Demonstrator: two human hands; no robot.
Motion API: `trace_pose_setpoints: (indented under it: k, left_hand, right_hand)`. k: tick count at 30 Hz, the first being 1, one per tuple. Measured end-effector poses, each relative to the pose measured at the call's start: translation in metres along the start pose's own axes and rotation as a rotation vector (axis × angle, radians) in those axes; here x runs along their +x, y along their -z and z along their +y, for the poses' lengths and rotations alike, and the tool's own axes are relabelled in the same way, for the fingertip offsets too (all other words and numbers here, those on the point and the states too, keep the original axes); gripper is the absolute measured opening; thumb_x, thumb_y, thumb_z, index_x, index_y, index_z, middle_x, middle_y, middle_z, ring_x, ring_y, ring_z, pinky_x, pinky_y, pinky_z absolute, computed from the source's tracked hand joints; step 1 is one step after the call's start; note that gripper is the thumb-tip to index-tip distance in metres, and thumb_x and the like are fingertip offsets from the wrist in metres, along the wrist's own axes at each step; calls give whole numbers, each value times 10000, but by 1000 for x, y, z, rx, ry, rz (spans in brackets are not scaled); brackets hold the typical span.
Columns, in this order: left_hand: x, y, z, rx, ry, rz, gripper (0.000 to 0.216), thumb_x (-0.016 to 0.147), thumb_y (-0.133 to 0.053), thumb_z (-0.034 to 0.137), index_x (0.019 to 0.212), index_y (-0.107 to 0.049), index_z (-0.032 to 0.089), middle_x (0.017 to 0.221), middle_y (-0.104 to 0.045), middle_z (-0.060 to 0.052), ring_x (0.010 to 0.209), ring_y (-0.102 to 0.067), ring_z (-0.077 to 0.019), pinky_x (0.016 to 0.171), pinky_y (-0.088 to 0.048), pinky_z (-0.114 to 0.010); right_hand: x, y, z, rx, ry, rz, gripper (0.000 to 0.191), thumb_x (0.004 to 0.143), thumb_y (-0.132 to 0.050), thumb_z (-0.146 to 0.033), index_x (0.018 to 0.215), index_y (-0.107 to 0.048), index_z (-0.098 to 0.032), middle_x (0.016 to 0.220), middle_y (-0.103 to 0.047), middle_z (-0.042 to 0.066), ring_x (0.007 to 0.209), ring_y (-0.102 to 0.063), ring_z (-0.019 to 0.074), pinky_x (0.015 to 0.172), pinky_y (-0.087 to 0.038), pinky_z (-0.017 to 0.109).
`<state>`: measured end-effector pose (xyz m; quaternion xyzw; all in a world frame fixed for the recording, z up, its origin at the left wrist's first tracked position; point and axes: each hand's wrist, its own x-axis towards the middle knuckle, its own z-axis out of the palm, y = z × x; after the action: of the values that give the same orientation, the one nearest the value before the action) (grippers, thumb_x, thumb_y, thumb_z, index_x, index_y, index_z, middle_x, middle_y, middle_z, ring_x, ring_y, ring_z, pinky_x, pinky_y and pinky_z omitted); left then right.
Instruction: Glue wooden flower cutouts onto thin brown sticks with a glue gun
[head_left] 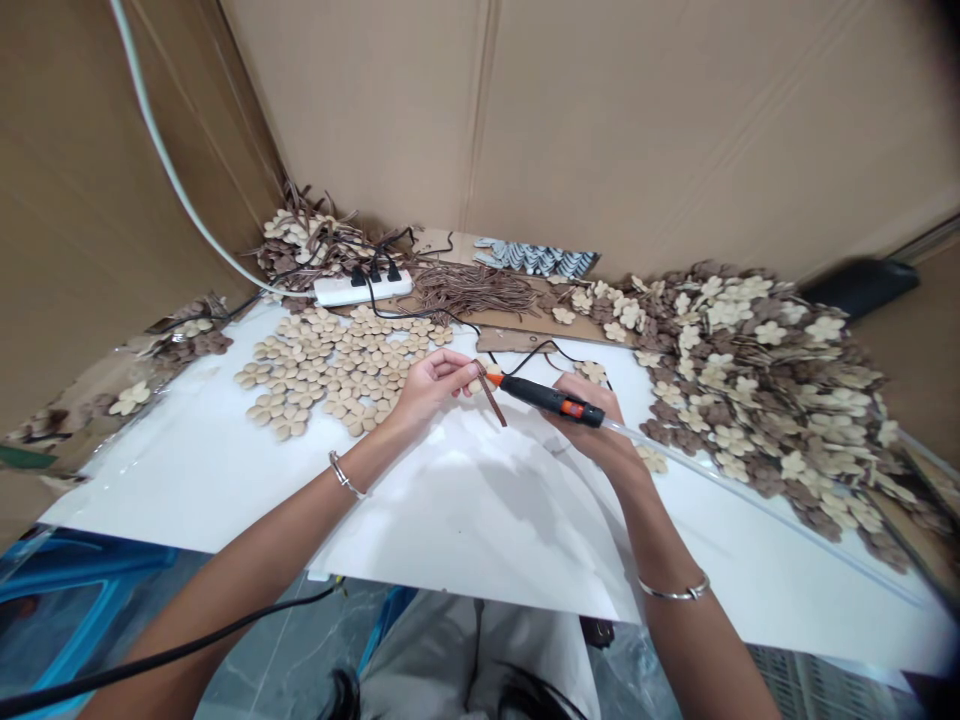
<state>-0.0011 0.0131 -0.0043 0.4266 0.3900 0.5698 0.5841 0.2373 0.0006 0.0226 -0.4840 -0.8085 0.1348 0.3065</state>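
Over the middle of the white table sheet, my left hand [439, 388] pinches a thin brown strip [493, 402] between thumb and fingertips. One end of the strip hangs down toward me. A small cream piece shows by the fingertips, partly hidden. My right hand [589, 415] is closed around a black hot glue gun [547, 397] with an orange tip, which points left and meets or nearly meets the strip's upper end. From the gun's rear runs a long clear glue stick [675, 455], stretching to the right. Cream flower pieces [352, 370] lie just left of my left hand.
A white power strip [367, 287] with black plugs stands behind the flowers, its cords trailing across the table. Brown strips [480, 290] and grey-blue striped pieces [532, 258] lie at the back. Brown and cream flowers [757, 370] are heaped right. Cardboard walls [600, 120] enclose the table.
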Motion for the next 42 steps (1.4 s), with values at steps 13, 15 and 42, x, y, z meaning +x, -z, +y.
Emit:
trace_pose_setpoints:
  k: [13,15,42]
  left_hand:
    - [-1,0,0,15,-20,0,315,664,-831,357,809,-655,139,743,-695,-21,558,-556,-77,570,-450,-216]
    - [-1,0,0,12,-20,-1,311,669,-828,355,811,-656,139,748,-695,-22,560,-556,-77,567,-448,-215]
    - [2,2,-4,61,-25,22,331,656,-835,374,811,-662,138,740,-703,-28,559,-573,-86,566,-450,-219]
  right_hand:
    - [0,-2,5,-34,59,-1,273,843,-536,-313,627,-393,-227,623,-458,-4,571,-450,153,546,-321,285]
    - [0,-2,6,-36,67,-5,271,846,-535,-302,629,-392,-226,627,-457,-4,572,-450,151,547,-320,285]
    - [0,3,1,-106,130,6,170,845,-522,-199,683,-474,-220,685,-519,10,628,-499,158,581,-338,274]
